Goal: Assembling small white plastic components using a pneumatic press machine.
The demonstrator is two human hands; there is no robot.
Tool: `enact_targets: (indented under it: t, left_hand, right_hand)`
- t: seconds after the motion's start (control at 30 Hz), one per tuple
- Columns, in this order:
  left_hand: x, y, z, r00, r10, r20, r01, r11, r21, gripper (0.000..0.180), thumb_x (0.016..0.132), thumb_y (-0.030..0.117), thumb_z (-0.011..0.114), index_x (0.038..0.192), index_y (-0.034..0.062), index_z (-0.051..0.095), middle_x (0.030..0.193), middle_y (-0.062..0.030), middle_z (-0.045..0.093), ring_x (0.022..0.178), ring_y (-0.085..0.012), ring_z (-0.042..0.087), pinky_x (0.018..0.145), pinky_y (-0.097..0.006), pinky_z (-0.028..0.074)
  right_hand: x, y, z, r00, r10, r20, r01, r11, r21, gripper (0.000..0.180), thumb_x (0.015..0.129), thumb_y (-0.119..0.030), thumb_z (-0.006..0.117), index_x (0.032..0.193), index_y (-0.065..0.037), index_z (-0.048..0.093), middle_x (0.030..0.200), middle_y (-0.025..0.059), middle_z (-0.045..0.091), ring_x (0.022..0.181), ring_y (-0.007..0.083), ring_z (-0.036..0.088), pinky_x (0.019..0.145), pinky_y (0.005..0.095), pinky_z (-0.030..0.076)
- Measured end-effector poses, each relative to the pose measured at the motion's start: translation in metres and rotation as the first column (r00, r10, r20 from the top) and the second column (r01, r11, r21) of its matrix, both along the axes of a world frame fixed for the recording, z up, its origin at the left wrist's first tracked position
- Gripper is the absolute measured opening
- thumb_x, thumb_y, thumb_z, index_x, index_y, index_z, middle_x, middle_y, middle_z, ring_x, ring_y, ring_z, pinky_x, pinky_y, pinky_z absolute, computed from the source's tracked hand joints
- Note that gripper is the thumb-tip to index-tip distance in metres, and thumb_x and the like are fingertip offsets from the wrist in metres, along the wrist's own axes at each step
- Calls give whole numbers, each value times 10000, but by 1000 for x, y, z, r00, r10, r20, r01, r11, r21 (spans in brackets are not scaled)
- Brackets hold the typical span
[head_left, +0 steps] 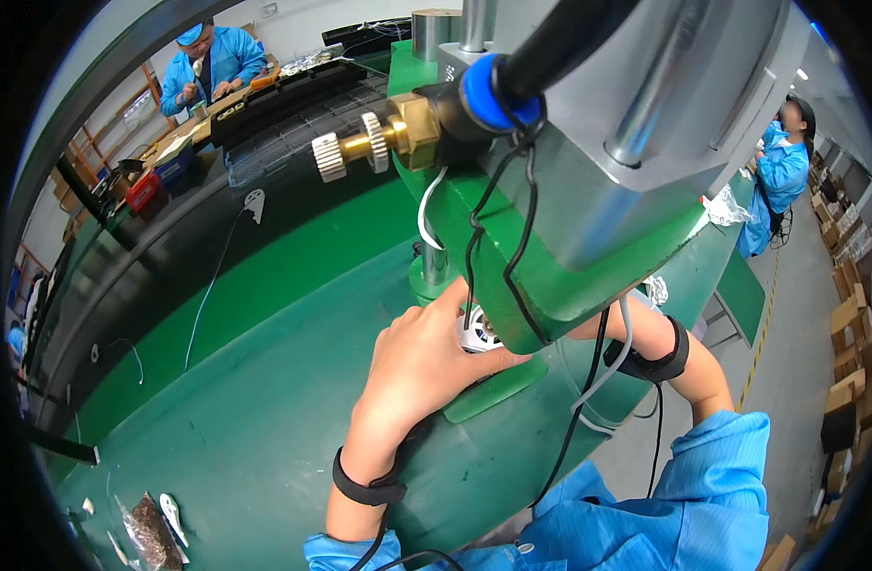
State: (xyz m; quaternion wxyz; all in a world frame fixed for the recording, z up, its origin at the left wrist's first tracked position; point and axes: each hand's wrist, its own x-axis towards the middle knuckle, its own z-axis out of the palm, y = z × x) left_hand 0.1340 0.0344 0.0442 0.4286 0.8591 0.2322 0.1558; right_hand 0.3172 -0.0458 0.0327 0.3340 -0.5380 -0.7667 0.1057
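My left hand (422, 354) is closed round a small white round part with dark openings (476, 333), thumb on its near side and index finger on its far side. The part sits beneath the green head (588, 285) of a bench press, above a green base plate (498, 392). From the right my right arm (660, 343) reaches behind the press head, which hides the fingers of my right hand. Both wrists wear black bands with cords. A brass fitting with knurled knobs (360, 147) juts left from the press.
On the green bench (255, 428), a clear bag of small brown pieces (150, 533) lies at lower left beside a white part (173, 519). Beyond runs a dark conveyor (169, 276) carrying white pieces with wires. Black cables (579, 419) hang near my right arm. Two co-workers work farther off.
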Motion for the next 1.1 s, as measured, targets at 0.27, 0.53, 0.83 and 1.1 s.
enact_targets:
  t: [0.27,0.53,0.83,1.1]
  left_hand:
    - [-3,-5,0,1000,15,-5,-15,995,98,544,618,391,757,976,83,488,757,-113,639,739,-308,614,627,-401,460]
    - [-13,-2,10,989,-50,-136,72,984,162,563,701,384,702,1048,26,440,723,-158,618,695,-351,599,578,-415,446]
    - [-41,-1,21,970,18,-243,48,963,264,432,780,372,626,1069,69,522,650,-149,591,645,-349,572,549,-407,427]
    - [-49,-1,20,972,-18,-234,73,970,230,363,858,359,529,917,1,501,663,-204,575,661,-389,554,561,-455,414]
  right_hand:
    - [-7,-5,6,997,-32,-72,26,996,-85,236,784,-216,654,994,-109,648,906,58,632,794,208,585,705,299,460]
    - [-1,-14,6,995,-92,-25,91,995,-47,177,760,-169,690,897,-64,653,742,28,611,726,137,572,663,278,465]
    - [88,-98,-59,597,-776,203,701,628,338,626,774,-184,466,1330,15,256,1344,225,268,1193,364,300,1015,437,214]
    - [90,-105,-88,706,-666,243,647,745,161,629,783,-213,464,1320,22,234,1360,222,237,1225,374,255,1033,462,151]
